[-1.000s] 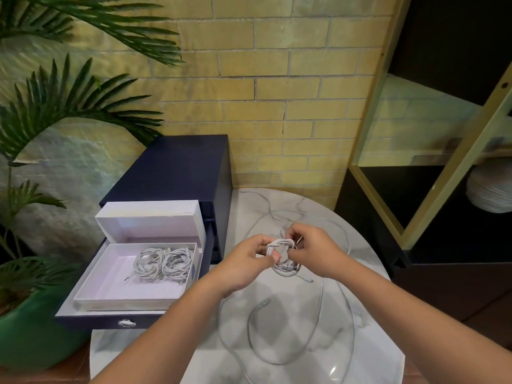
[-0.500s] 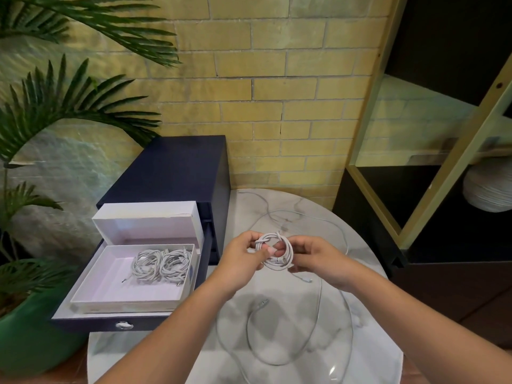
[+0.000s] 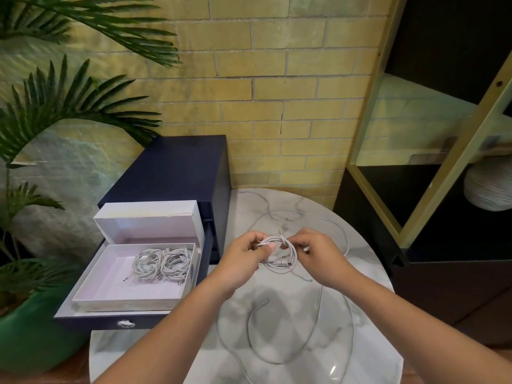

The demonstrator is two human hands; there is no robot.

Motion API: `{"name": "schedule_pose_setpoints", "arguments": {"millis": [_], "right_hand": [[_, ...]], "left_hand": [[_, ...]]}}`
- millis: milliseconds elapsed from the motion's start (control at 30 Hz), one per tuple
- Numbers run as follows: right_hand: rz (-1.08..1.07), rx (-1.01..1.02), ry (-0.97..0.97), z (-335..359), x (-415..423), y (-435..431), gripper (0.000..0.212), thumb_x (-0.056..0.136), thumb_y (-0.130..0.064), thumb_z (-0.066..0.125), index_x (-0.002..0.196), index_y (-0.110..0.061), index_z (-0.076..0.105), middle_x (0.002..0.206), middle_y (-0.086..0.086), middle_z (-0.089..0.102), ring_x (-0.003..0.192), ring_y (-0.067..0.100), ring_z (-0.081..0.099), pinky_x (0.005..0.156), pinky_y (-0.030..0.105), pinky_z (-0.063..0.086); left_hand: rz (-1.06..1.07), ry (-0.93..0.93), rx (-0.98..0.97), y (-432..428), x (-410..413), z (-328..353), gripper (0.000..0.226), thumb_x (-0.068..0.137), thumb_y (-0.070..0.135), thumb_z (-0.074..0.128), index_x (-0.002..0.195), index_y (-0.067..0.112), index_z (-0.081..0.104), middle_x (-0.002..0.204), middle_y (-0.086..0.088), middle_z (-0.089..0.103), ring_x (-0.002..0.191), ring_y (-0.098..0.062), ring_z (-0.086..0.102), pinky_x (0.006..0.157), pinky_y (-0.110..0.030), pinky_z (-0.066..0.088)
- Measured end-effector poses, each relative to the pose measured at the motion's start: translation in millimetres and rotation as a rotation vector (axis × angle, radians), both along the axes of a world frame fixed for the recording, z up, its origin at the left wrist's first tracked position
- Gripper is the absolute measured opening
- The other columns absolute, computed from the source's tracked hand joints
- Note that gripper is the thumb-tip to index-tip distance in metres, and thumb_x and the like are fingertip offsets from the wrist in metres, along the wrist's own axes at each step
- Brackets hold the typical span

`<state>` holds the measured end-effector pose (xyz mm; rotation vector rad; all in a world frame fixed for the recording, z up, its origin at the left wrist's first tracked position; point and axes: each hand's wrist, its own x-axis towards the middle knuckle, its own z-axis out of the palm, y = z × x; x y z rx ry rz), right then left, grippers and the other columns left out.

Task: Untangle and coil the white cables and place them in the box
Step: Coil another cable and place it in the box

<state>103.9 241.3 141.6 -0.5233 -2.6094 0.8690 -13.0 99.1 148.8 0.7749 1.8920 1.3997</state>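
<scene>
A small coil of white cable (image 3: 282,256) hangs above the round marble table (image 3: 371,275), held between both hands. My left hand (image 3: 245,259) pinches the coil's left side with thumb and fingers. My right hand (image 3: 318,254) grips its right side, fingers curled at the top of the loop. Loose white cable (image 3: 277,339) lies in big loops on the marble below my forearms, and more cable (image 3: 307,214) trails behind my hands. The open white box (image 3: 110,281) sits on a pulled-out dark drawer at left and holds two coiled cables (image 3: 163,263).
The white box lid (image 3: 146,220) stands behind the box against a dark blue cabinet (image 3: 177,173). A palm in a green pot (image 3: 30,336) fills the left edge. A black and gold shelf unit (image 3: 432,167) with a ribbed white vase (image 3: 490,187) stands right.
The coil has opened from a tight bundle into a wider loop, and my hands have drawn a little apart. The view has shifted slightly.
</scene>
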Motion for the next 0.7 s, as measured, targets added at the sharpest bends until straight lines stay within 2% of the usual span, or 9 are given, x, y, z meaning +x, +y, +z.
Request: {"name": "schedule_pose_setpoints", "arguments": {"millis": [33,100,167,267,400,467,567,600,700], "right_hand": [[0.002,0.057,-0.007,-1,0,0,0.034,0.090,0.000,0.054,0.106,-0.022,0.074,0.089,-0.001,0.057,0.081,0.010,0.051,0.070,0.009,0.038],[0.011,0.150,-0.029,-3,1,1,0.036,0.091,0.002,0.051,0.111,-0.017,0.072,0.093,0.000,0.052,0.083,0.009,0.046,0.068,0.007,0.034],[0.034,0.172,-0.060,-3,2,4,0.036,0.091,0.003,0.051,0.114,-0.016,0.070,0.095,0.001,0.054,0.084,0.010,0.049,0.070,0.010,0.037],[0.070,0.141,-0.070,5,4,6,0.029,0.091,0.000,0.056,0.111,-0.016,0.070,0.094,0.000,0.060,0.084,0.011,0.057,0.075,0.019,0.045],[0.125,0.162,-0.141,15,2,5,0.019,0.092,-0.009,0.059,0.104,-0.017,0.071,0.096,-0.003,0.065,0.085,0.007,0.057,0.078,0.021,0.047],[0.113,-0.041,-0.180,20,3,5,0.019,0.094,-0.011,0.057,0.107,-0.018,0.068,0.094,-0.003,0.068,0.080,0.007,0.060,0.077,0.021,0.048],[0.154,-0.578,-0.158,26,10,6,0.022,0.095,-0.015,0.058,0.116,-0.020,0.061,0.091,0.001,0.069,0.080,0.012,0.065,0.080,0.025,0.052],[0.179,-0.682,-0.144,26,12,5,0.026,0.093,-0.015,0.061,0.118,-0.020,0.059,0.091,0.003,0.067,0.081,0.014,0.065,0.080,0.027,0.053],[0.217,-0.696,-0.110,21,12,0,0.043,0.085,-0.011,0.070,0.122,-0.026,0.054,0.091,0.003,0.060,0.081,0.015,0.065,0.079,0.028,0.053]], "left_hand": [[0.000,0.000,-0.011,0,-1,0,0.008,0.095,0.027,0.059,0.094,0.021,0.064,0.084,0.000,0.059,0.077,-0.009,0.058,0.066,-0.021,0.041],[-0.013,-0.004,-0.034,0,-2,0,0.011,0.096,0.029,0.056,0.096,0.021,0.064,0.087,0.000,0.061,0.081,-0.007,0.063,0.068,-0.021,0.042],[-0.044,0.005,-0.060,-1,-2,3,0.016,0.096,0.034,0.054,0.099,0.021,0.064,0.087,0.002,0.061,0.079,-0.005,0.065,0.069,-0.021,0.044],[-0.100,0.090,-0.125,-3,1,8,0.028,0.092,0.049,0.055,0.097,0.024,0.066,0.081,0.009,0.059,0.065,0.001,0.062,0.071,-0.023,0.045],[-0.111,0.290,-0.173,-2,0,11,0.031,0.097,0.046,0.047,0.087,0.022,0.065,0.071,0.009,0.055,0.054,0.004,0.058,0.056,-0.013,0.037],[-0.077,0.358,-0.194,-1,-3,10,0.034,0.099,0.044,0.042,0.091,0.018,0.063,0.066,0.007,0.054,0.056,0.001,0.055,0.054,-0.015,0.036],[-0.016,0.390,-0.185,-3,-6,5,0.037,0.100,0.043,0.039,0.094,0.013,0.059,0.072,0.004,0.057,0.062,-0.005,0.055,0.061,-0.021,0.040],[0.004,0.394,-0.169,-3,-5,4,0.037,0.100,0.043,0.039,0.094,0.012,0.058,0.075,0.001,0.058,0.063,-0.007,0.056,0.063,-0.023,0.042],[0.032,0.401,-0.135,-2,-1,4,0.036,0.101,0.043,0.037,0.092,0.012,0.054,0.085,-0.007,0.062,0.068,-0.012,0.061,0.064,-0.026,0.043]]}}
